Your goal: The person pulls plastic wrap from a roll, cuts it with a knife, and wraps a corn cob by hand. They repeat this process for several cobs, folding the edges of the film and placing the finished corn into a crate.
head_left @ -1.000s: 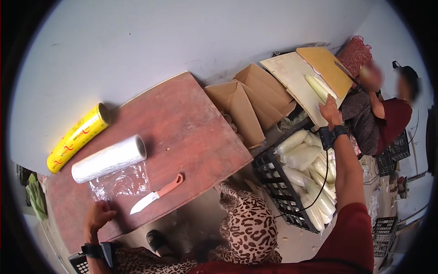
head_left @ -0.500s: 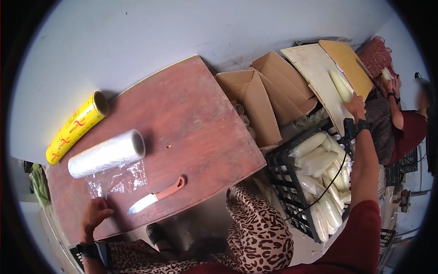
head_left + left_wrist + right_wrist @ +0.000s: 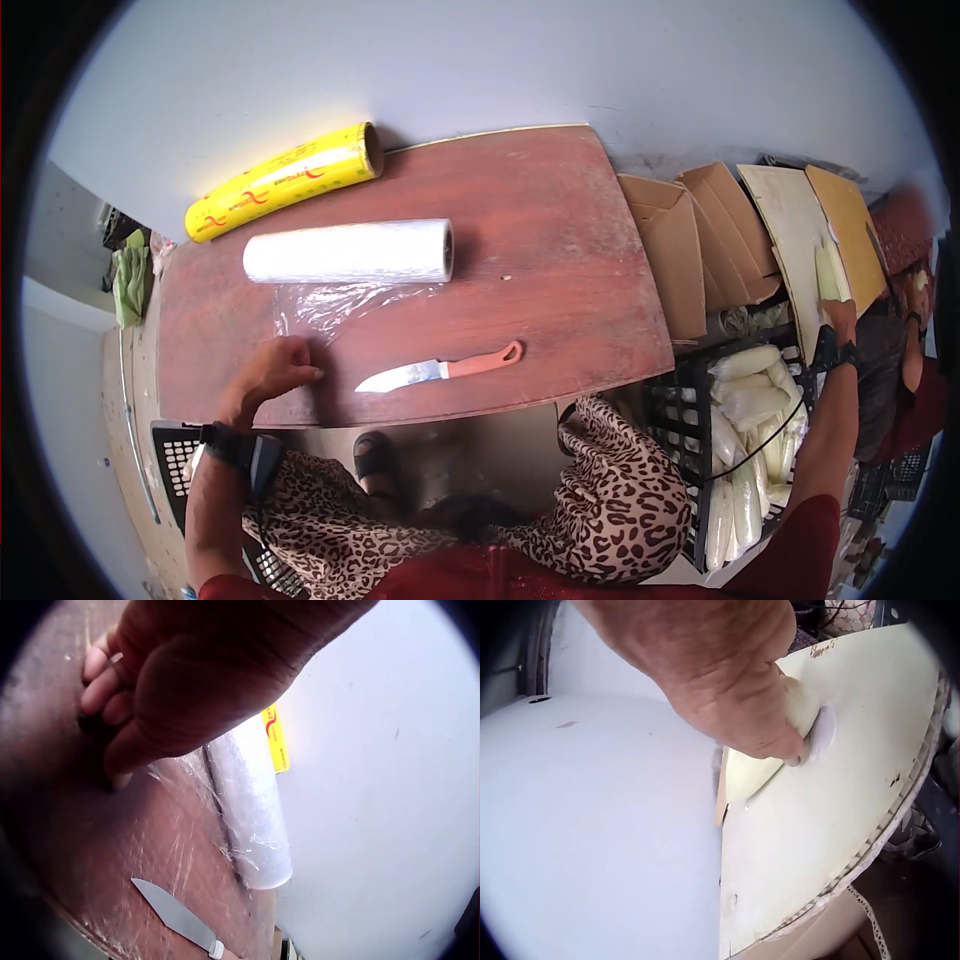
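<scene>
My left hand (image 3: 275, 372) hovers at or rests near the table's front edge, fingers loosely curled and nothing seen in them. Just beyond it, clear film (image 3: 335, 308) trails from a white roll (image 3: 350, 252), which also appears in the left wrist view (image 3: 251, 810). An orange-handled knife (image 3: 440, 368) lies to that hand's right. Far right, my right hand (image 3: 842, 318) grips the near end of a pale long vegetable (image 3: 828, 272) on a cream board (image 3: 790, 225). The right wrist view shows the thumb of this hand (image 3: 735, 697) against the vegetable (image 3: 746, 776).
A yellow printed tube (image 3: 285, 180) lies behind the roll. Cardboard boxes (image 3: 665, 255) stand between the red-brown table (image 3: 570, 260) and the board. Below the board, a black crate (image 3: 690, 430) holds wrapped pale vegetables (image 3: 745, 400). Another person (image 3: 905, 400) sits at the far right.
The head view has turned, shifting the table rightward and bringing more of its left side into view. My right hand remains at the vegetable; my left stays by the film.
</scene>
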`<action>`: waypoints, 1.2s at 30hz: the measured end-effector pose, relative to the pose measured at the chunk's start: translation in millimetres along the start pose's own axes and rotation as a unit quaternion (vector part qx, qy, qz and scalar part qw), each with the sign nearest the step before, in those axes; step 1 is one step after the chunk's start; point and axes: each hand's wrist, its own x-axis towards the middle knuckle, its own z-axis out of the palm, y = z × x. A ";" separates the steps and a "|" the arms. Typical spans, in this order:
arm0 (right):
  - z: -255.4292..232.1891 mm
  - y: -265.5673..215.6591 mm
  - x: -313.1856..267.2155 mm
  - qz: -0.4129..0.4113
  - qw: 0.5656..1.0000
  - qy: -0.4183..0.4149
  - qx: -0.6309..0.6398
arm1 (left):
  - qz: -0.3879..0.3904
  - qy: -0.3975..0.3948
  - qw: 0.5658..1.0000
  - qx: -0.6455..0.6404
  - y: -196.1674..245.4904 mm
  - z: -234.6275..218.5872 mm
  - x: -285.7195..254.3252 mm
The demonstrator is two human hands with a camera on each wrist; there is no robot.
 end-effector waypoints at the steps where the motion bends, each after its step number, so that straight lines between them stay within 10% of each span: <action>1: -5.7 -5.8 -1.8 0.018 0.998 -0.025 0.060 | 0.014 0.003 1.000 0.000 -1.5 0.9 0.2; 3: -23.4 -17.1 -19.3 0.019 0.958 -0.161 0.236 | 0.038 0.019 0.999 -0.005 -4.6 4.2 -1.6; 5: -20.9 -45.6 -50.4 0.060 0.829 -0.196 0.521 | 0.058 0.032 0.998 -0.005 -5.9 7.4 -5.4; 8: -70.2 -138.8 -141.1 0.051 0.768 -0.251 0.587 | 0.066 0.038 0.997 0.018 -2.3 9.3 -14.1; 11: -81.0 -204.7 -203.8 -0.031 0.591 -0.344 0.729 | 0.119 0.041 0.992 0.013 -8.3 13.1 -20.6; 15: -90.0 -310.3 -305.0 -0.096 0.513 -0.477 0.707 | 0.154 0.020 0.988 0.014 -18.5 19.7 -31.9; 23: -94.9 -474.0 -468.1 -0.232 0.480 -0.687 0.495 | 0.116 -0.042 0.991 -0.057 -15.1 6.4 -86.6; 30: -85.4 -527.6 -562.8 -0.383 0.571 -0.664 0.295 | 0.230 -0.057 0.744 -0.625 -7.5 -7.7 -117.7; 36: -46.0 -519.3 -618.3 -0.497 0.556 -0.597 0.295 | 0.163 0.059 0.730 -0.662 1.1 -2.7 -115.3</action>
